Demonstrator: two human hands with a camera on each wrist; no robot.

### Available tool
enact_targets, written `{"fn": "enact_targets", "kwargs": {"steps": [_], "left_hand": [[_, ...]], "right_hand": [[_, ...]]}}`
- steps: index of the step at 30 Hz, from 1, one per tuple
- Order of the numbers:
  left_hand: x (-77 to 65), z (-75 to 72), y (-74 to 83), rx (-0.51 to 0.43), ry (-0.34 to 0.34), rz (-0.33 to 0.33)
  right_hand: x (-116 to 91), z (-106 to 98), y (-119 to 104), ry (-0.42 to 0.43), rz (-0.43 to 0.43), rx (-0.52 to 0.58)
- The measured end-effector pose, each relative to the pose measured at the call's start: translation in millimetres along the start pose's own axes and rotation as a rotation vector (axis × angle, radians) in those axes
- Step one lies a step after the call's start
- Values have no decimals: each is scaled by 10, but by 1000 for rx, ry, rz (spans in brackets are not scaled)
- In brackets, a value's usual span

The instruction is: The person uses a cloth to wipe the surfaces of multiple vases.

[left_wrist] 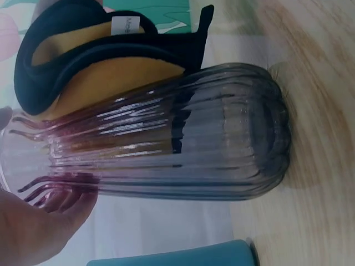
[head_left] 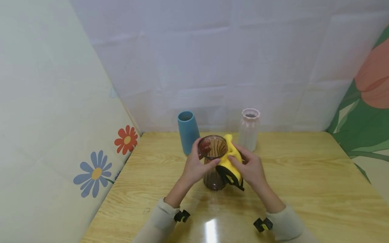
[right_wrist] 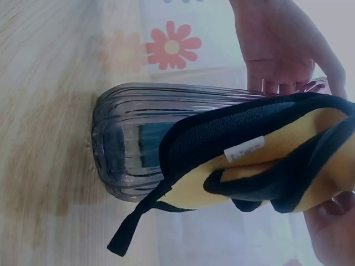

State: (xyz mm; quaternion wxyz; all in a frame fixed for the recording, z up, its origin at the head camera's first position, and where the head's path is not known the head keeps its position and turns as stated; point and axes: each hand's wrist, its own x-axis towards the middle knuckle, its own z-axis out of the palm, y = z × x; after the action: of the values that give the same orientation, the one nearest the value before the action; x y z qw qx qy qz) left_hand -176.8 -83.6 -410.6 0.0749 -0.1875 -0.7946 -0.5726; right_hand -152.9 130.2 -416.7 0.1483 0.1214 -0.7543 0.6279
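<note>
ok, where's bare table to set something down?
Head view: table right of the pink vase, and between blue vase and left flowered sheet. Crowded: the middle, where left hand, right hand, glass vase and yellow cloth bunch together.

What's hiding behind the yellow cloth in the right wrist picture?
A glass vase: its base and some ribbed side show. The yellow cloth covers another part, which can't be seen there.
</note>
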Motion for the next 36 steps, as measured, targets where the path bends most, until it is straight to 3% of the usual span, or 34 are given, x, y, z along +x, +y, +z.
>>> {"fn": "enact_targets", "kwargs": {"steps": [7,16,19,24,27,36], "left_hand": [[23,-54,-20,18,-21,-23],[36,-63,-42,-38,-40,-28],[37,-67,-54,-62,-48,-21],[44,-69,-47,-93,-69,-8],[48,-68,-38,-105,-75,-3],[51,-56,-26,-105,-69,-24]], "right_hand": [[-50,14,24,-25,-3,20],[-118,41,113,-35,-14,26],[-147,63,165,-47,-78,-39],[-180,93,260,-37,-323,-256],[-187,100,303,-25,-433,-329],[-238,100,379,-23,-505,-398]]}}
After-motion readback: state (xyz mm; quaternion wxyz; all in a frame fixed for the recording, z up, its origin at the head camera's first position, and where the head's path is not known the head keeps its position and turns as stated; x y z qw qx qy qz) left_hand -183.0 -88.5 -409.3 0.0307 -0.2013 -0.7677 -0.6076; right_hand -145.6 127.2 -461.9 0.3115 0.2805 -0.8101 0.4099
